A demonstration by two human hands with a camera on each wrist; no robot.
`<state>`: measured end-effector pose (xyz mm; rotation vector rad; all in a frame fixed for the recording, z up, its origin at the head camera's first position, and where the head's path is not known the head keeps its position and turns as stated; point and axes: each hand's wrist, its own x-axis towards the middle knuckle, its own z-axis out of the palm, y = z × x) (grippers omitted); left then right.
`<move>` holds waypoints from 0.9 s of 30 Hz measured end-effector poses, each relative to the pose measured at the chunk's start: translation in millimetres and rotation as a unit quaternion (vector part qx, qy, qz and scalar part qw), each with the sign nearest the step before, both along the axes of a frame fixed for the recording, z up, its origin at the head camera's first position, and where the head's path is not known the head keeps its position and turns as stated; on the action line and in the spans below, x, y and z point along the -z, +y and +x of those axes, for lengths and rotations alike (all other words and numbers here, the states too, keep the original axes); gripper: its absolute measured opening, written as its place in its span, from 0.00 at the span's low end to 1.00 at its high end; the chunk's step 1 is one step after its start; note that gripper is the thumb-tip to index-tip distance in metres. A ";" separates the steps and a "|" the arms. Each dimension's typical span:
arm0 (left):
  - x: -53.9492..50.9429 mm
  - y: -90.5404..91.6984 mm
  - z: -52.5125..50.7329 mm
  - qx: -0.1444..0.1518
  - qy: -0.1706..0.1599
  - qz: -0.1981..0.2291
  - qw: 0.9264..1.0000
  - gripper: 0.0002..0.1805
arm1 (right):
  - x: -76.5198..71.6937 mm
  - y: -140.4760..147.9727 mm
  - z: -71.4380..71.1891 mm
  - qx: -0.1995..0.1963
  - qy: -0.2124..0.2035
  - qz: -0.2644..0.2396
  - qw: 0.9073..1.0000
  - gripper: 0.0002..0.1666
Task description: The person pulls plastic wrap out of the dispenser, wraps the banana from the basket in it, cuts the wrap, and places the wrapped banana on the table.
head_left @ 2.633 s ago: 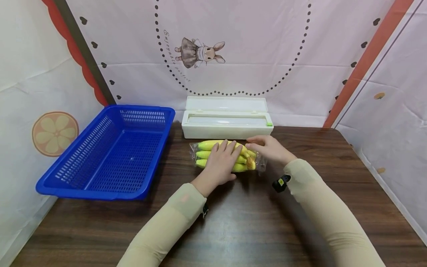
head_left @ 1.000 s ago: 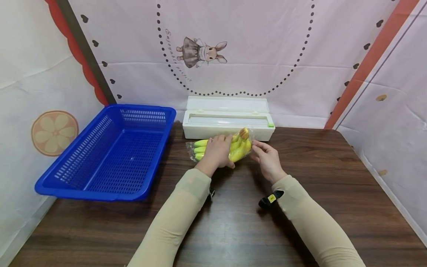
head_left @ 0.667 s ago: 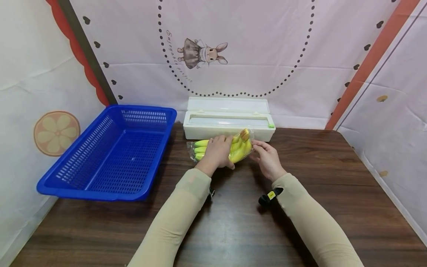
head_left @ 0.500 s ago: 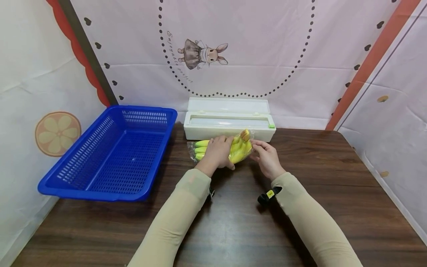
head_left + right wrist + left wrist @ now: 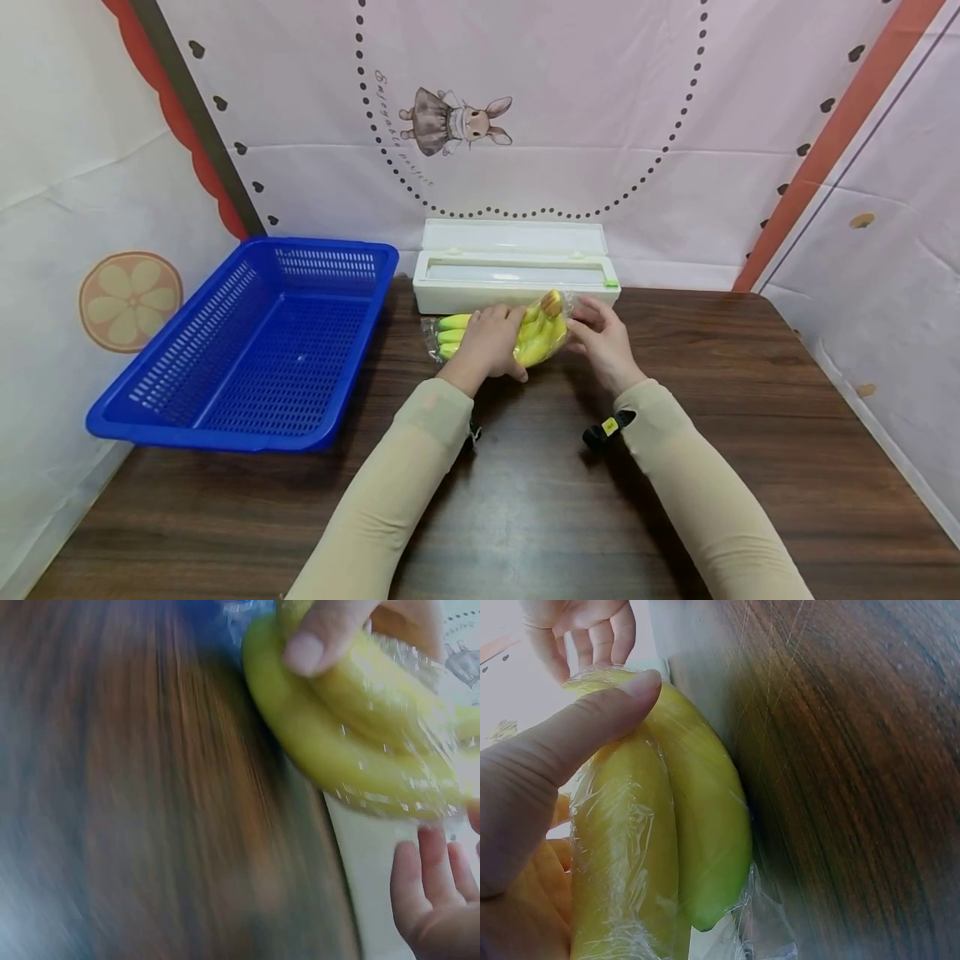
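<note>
A bunch of yellow bananas (image 5: 538,340) with green tips is wrapped in clear cling film (image 5: 431,337), its stem tilted up to the back right. My left hand (image 5: 489,343) grips the middle of the bunch from above, and in the left wrist view its thumb (image 5: 592,724) lies across the bananas (image 5: 709,817). At the stem end is my right hand (image 5: 606,343), beside the film's loose edge. In the right wrist view, the fingers of my right hand (image 5: 442,915) are fairly straight and reach the wrapped end; its thumb is mostly out of frame.
Behind the bananas stands a white cling film dispenser (image 5: 517,293) with its lid raised. A blue plastic basket (image 5: 330,417) sits to the left on the dark wooden table (image 5: 525,517). Printed cloth walls (image 5: 637,75) enclose the back and sides.
The bunch has been turned so its stem points up and back. My left hand has gone from flat fingers to a grip. My right fingers, pinched at the film's edge a moment ago, have spread and shifted back.
</note>
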<state>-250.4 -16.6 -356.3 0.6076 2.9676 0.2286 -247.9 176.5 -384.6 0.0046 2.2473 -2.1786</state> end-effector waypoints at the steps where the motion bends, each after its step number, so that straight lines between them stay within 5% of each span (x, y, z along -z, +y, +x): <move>1: -0.1 -0.1 0.2 0.000 -0.001 0.000 1.000 0.61 | -0.6 2.6 -1.3 -0.019 0.014 0.035 0.999 0.34; 5: -0.5 0.0 0.6 0.000 -0.005 -0.003 1.000 0.62 | -4.5 10.6 -6.3 -0.090 0.058 0.143 0.984 0.36; 9: -0.4 0.4 0.8 0.002 -0.006 -0.003 1.000 0.61 | -5.7 14.0 -7.8 -0.103 0.064 0.185 0.975 0.27; 22: 0.1 0.3 0.6 0.006 -0.009 0.001 1.000 0.60 | 3.5 10.4 -0.6 -0.021 0.093 0.147 0.985 0.18; 27: -0.8 0.1 0.0 0.007 -0.008 0.004 1.000 0.60 | 0.6 8.4 4.8 -0.010 0.065 0.136 0.989 0.19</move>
